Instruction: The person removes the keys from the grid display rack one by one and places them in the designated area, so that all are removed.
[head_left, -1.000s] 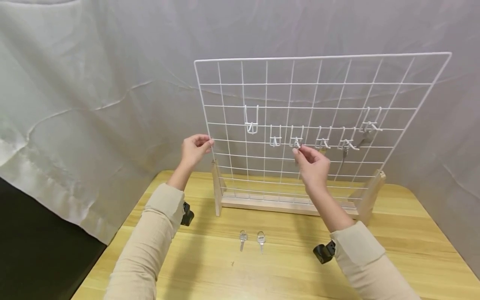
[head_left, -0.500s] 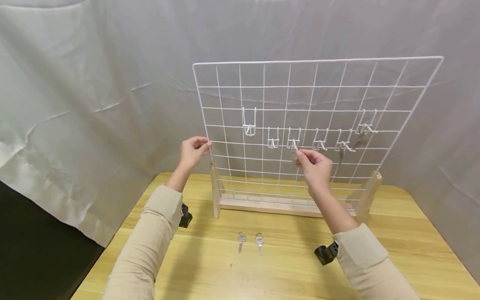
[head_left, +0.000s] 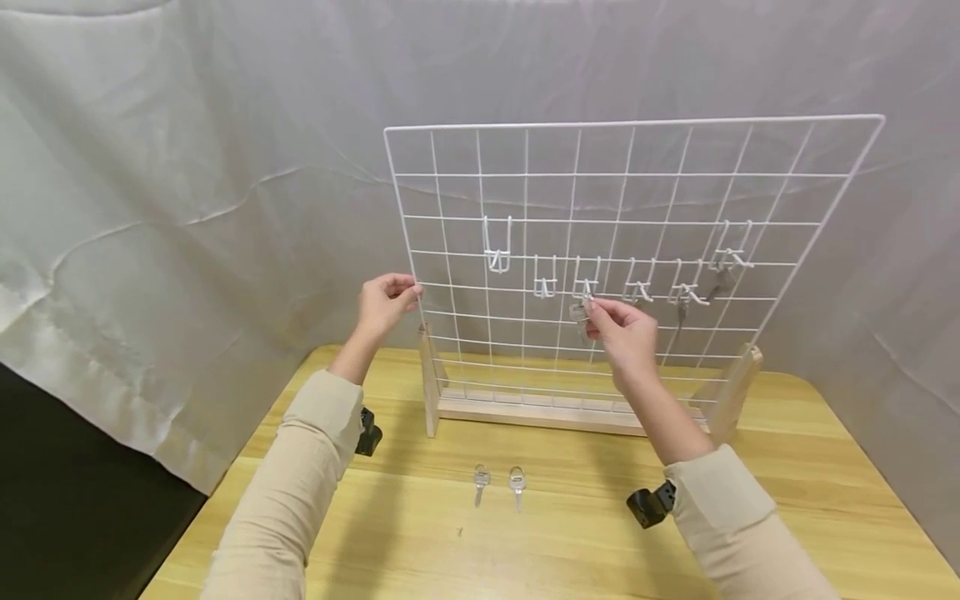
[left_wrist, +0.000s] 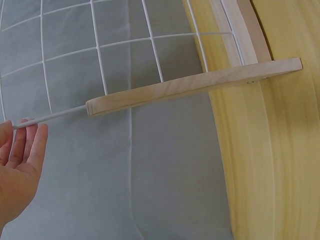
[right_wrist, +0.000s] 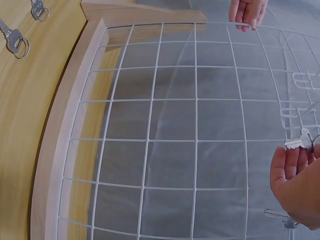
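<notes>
In the head view my left hand (head_left: 382, 307) pinches the left edge wire of a white wire grid panel (head_left: 633, 123). My right hand (head_left: 630, 333) pinches a key by its ring, just under a small white hook (head_left: 586, 287) near the panel's middle. That silver key (right_wrist: 300, 140) shows beside the right fingertips in the right wrist view; the fingers partly hide its ring. Two more keys, a left one (head_left: 482, 476) and a right one (head_left: 517, 478), lie on the table in front of the panel.
A wooden stand (head_left: 536, 410) supports the panel on the wooden table (head_left: 585, 533). Other hooks include an upper left one (head_left: 497, 254) and one (head_left: 544, 287) beside the middle hook. Keys hang from hooks farther right, including a dark-looking key (head_left: 682, 312). Grey cloth (head_left: 247, 275) surrounds the table.
The key in my right hand has come into view left of the fingertips, below the hook. The right hand has shifted slightly left since half a second ago. The left hand keeps its grip.
</notes>
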